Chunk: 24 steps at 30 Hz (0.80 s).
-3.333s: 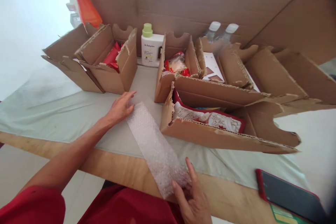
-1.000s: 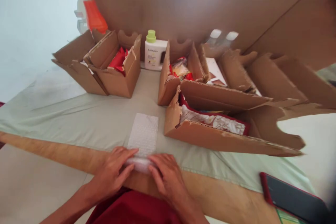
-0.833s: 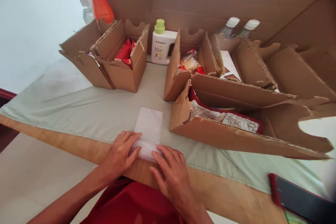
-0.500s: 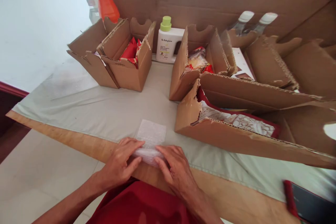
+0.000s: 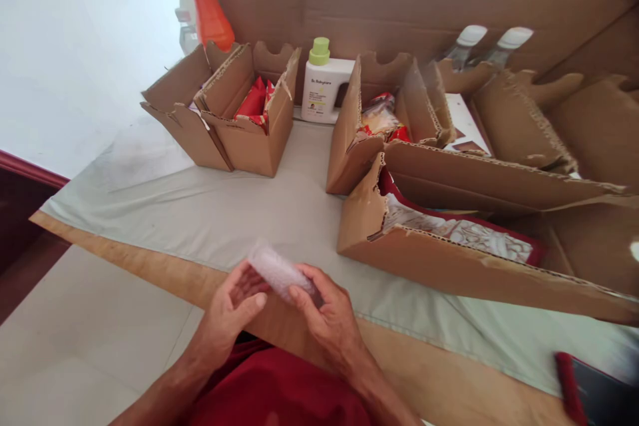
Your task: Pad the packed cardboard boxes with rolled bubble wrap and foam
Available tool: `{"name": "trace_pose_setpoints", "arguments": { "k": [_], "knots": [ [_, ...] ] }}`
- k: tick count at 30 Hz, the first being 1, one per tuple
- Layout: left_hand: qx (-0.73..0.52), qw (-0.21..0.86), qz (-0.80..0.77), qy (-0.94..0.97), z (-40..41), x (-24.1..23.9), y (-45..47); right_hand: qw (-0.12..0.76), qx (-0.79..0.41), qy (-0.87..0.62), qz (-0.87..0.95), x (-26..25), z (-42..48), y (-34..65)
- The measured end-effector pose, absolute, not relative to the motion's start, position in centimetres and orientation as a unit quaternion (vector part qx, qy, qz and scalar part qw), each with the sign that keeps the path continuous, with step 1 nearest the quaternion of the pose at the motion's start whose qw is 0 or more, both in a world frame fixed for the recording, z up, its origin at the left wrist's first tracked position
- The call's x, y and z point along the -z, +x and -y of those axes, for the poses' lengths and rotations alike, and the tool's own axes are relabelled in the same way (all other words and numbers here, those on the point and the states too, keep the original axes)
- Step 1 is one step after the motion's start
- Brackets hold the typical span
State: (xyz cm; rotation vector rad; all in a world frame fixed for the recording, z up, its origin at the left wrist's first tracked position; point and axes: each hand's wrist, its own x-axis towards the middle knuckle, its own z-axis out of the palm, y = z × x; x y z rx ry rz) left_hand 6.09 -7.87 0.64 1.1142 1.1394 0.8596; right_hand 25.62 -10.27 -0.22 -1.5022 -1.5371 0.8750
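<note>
A small roll of bubble wrap (image 5: 278, 271) is held just above the near table edge. My right hand (image 5: 327, 314) grips its right end with thumb and fingers closed. My left hand (image 5: 232, 309) cups the left end, its fingers curled against the roll. Both hands are over the wooden table edge (image 5: 150, 269), in front of the pale green cloth (image 5: 224, 213).
Open cardboard boxes stand on the cloth: one with red packets (image 5: 254, 113), one with snack bags (image 5: 372, 133), a long one with a red-rimmed item (image 5: 449, 239). A white bottle (image 5: 322, 83), an orange bottle (image 5: 207, 6) and two clear bottles (image 5: 492, 46) stand behind. A dark phone (image 5: 599, 393) lies at right.
The flat strip of bubble wrap has been rolled up toward me and lifted off the cloth. Both hands have closed around the roll. The camera view has shifted left.
</note>
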Motion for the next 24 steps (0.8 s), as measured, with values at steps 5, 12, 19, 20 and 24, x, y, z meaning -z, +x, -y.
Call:
{"name": "trace_pose_setpoints", "arguments": {
  "k": [5,12,19,20,24],
  "knots": [
    [-0.378,0.737,-0.428,0.361,7.9,-1.1,8.9,0.433,-0.345,-0.6,0.578,-0.7,12.7,26.7],
    [-0.226,0.771,-0.385,0.455,9.5,-1.5,10.1,0.436,-0.432,-0.552,0.565,-2.1,15.4,28.9],
    [-0.099,0.692,-0.345,0.626,10.2,-0.3,11.2,0.339,-0.405,-0.622,0.578,-1.6,17.9,30.7],
    [-0.07,0.688,-0.336,0.64,10.2,-0.3,11.5,0.338,-0.392,-0.621,0.589,-1.5,18.2,31.0],
    [-0.033,0.734,-0.293,0.611,10.0,0.4,12.8,0.393,-0.287,-0.593,0.642,-1.4,18.6,32.4]
  ]
}}
